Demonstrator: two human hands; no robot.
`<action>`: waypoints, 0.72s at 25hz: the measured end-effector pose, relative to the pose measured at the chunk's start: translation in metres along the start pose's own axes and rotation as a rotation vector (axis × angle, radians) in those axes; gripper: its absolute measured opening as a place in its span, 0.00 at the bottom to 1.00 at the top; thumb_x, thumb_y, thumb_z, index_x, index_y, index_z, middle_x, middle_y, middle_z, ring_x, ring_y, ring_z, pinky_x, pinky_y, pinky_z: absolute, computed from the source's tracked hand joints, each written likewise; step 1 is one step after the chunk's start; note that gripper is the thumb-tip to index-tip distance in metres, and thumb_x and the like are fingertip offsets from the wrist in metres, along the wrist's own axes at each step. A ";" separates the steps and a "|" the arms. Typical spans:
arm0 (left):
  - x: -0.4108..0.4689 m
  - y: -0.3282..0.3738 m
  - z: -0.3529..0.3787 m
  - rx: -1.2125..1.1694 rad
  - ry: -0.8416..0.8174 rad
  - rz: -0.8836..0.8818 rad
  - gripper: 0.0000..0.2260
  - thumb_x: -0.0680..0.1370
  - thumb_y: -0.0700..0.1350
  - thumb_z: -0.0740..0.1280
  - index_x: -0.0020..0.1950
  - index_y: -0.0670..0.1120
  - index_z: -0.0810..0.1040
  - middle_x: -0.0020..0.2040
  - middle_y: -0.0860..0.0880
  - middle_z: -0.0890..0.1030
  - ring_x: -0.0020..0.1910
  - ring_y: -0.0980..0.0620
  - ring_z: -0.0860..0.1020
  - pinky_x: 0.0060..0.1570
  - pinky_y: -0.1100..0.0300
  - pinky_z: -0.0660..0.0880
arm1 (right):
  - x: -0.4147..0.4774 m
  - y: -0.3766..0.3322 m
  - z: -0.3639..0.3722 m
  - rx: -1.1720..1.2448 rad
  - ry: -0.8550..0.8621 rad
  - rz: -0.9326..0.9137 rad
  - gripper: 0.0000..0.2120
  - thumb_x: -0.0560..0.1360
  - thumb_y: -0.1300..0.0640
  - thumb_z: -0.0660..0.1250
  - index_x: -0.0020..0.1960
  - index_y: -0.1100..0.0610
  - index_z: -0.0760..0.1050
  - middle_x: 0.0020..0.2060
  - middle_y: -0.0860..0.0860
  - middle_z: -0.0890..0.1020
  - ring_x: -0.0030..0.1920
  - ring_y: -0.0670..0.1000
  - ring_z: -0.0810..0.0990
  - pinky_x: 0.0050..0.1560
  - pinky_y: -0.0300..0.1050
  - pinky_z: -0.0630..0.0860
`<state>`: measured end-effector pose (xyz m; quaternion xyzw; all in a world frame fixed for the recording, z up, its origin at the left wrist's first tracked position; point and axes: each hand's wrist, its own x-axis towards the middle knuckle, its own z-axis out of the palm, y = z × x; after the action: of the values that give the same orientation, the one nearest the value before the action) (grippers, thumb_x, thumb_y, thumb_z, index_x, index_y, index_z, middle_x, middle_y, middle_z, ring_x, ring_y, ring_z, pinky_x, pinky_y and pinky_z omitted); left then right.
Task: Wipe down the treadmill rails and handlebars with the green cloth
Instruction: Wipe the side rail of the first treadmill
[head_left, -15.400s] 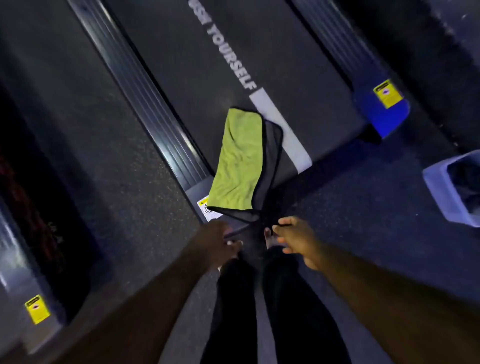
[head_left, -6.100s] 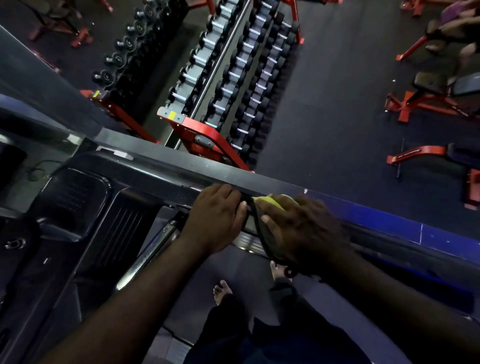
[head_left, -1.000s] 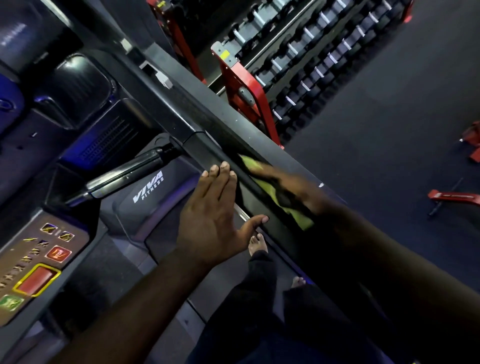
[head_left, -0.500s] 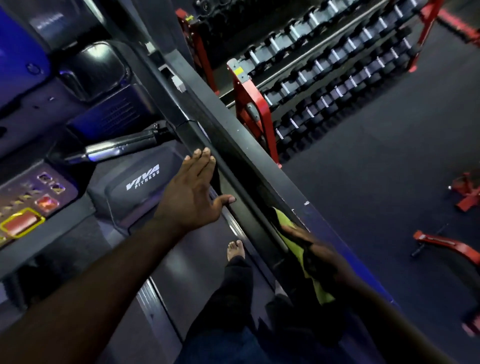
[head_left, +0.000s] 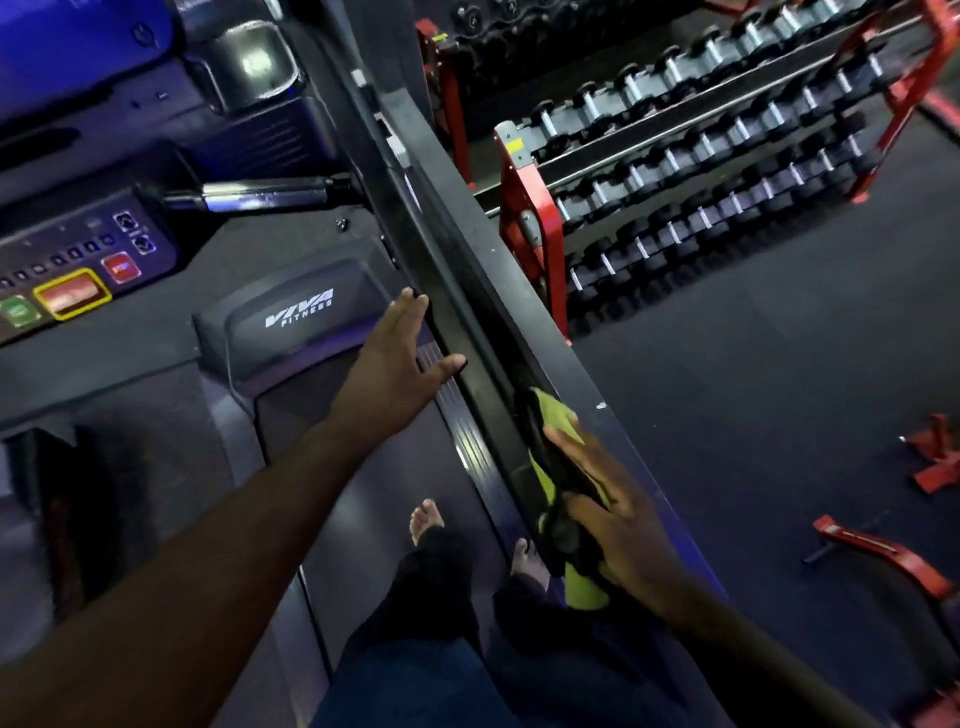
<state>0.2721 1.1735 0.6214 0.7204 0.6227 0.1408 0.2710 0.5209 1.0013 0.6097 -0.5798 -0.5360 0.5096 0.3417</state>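
Most of the green cloth (head_left: 555, 422) lay hidden under the right hand (head_left: 618, 525), whose fingers were too blurred for me to call flat or curled. The handrail (head_left: 467, 291) covered all but the toes of one foot (head_left: 525, 558). The labels on the console buttons (head_left: 72, 293) were too small to read. The dumbbell rack (head_left: 524, 208) ran off the top and right edges, and the left forearm (head_left: 208, 545) off the lower left corner.

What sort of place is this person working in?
Most likely a gym: a treadmill badged Viva Fitness, a red rack full of dumbbells beside it, and a dark matted floor.
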 end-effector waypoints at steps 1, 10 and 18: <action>-0.009 0.002 0.005 -0.048 -0.003 -0.058 0.37 0.80 0.52 0.74 0.83 0.40 0.62 0.84 0.41 0.61 0.83 0.46 0.58 0.79 0.61 0.51 | 0.001 -0.003 0.001 -0.083 -0.045 -0.037 0.29 0.81 0.63 0.67 0.77 0.41 0.71 0.83 0.42 0.61 0.83 0.41 0.57 0.83 0.46 0.59; -0.076 -0.035 0.038 -0.632 0.097 -0.563 0.08 0.84 0.41 0.68 0.46 0.42 0.83 0.46 0.40 0.86 0.46 0.40 0.84 0.47 0.52 0.78 | 0.078 -0.043 0.003 -1.045 -0.499 -0.779 0.18 0.74 0.47 0.68 0.63 0.44 0.85 0.78 0.47 0.72 0.83 0.58 0.60 0.79 0.63 0.61; -0.034 -0.039 0.079 -1.415 0.181 -0.865 0.11 0.85 0.39 0.62 0.45 0.48 0.76 0.44 0.47 0.85 0.43 0.48 0.83 0.43 0.56 0.77 | 0.305 -0.146 0.097 -1.758 -0.729 -0.801 0.22 0.75 0.41 0.56 0.50 0.48 0.86 0.52 0.49 0.85 0.64 0.53 0.79 0.81 0.58 0.49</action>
<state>0.2768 1.1268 0.5400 0.0632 0.6283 0.4397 0.6387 0.3589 1.3109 0.6549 -0.2142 -0.9440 -0.0684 -0.2414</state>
